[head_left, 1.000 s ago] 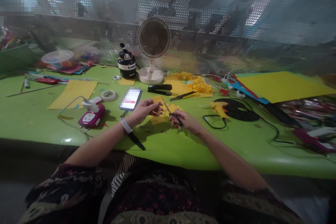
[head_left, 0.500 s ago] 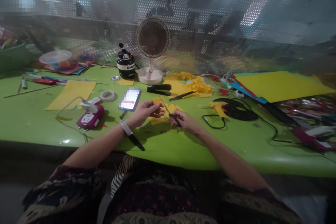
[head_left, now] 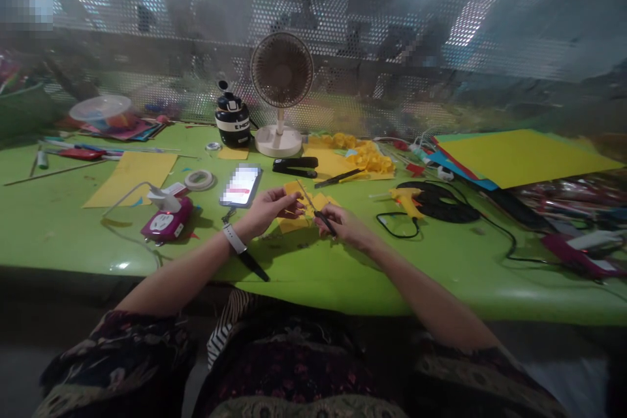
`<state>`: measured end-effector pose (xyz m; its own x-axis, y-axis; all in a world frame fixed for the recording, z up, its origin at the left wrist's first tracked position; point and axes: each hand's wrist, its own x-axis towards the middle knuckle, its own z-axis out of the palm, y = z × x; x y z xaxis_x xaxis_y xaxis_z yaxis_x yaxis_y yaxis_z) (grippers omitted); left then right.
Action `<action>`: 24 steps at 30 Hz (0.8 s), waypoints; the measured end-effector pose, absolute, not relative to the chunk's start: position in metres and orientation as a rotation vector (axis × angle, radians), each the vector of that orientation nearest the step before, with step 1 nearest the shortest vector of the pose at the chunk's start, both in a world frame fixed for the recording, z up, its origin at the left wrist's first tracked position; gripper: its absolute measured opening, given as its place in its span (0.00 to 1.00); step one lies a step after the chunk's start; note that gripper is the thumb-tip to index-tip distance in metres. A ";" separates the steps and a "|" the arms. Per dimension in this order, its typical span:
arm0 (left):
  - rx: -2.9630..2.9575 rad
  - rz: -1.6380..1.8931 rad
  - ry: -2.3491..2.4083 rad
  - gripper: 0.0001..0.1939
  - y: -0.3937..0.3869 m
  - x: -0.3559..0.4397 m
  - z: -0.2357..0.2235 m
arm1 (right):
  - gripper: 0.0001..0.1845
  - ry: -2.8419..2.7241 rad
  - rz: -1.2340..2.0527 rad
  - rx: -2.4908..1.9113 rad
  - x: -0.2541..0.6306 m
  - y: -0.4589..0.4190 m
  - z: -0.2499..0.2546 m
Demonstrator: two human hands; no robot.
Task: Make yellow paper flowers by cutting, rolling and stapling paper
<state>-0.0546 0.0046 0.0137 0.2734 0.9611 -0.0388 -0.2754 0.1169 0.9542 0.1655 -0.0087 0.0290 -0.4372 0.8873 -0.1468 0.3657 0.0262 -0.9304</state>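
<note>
My left hand (head_left: pixel 268 211) is closed on a small piece of yellow paper (head_left: pixel 292 189), pinched between thumb and fingers. In my right hand (head_left: pixel 341 225) is a pair of scissors (head_left: pixel 322 217) with dark handles; the blades point up and left, beside the held paper. Whether the blades touch the paper I cannot tell. More yellow paper pieces (head_left: pixel 294 225) lie on the green table under both hands. A phone (head_left: pixel 241 184) with a lit screen rests just beyond my left hand. Behind the hands are a black stapler (head_left: pixel 295 166) and a utility knife (head_left: pixel 340 177).
A fan (head_left: pixel 281 72) and a dark bottle (head_left: pixel 233 123) stand at the back. To the right lie a yellow glue gun (head_left: pixel 407 201) with its cord and stacked coloured sheets (head_left: pixel 529 160). At left are a purple power adapter (head_left: pixel 169 219), a tape roll (head_left: pixel 199 179) and yellow paper (head_left: pixel 131 177).
The whole view has shifted slightly, so things on the table appear a little further left. Both hands keep nearly the same pose, with paper and scissors still held.
</note>
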 end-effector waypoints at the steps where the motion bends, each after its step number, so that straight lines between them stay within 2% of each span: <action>1: 1.049 1.087 0.840 0.18 0.005 -0.054 0.014 | 0.26 -1.826 1.411 -1.271 0.165 -0.009 0.029; 24: 1.033 1.106 0.840 0.18 0.004 -0.052 0.012 | 0.25 -1.847 1.364 -1.246 0.166 -0.009 0.028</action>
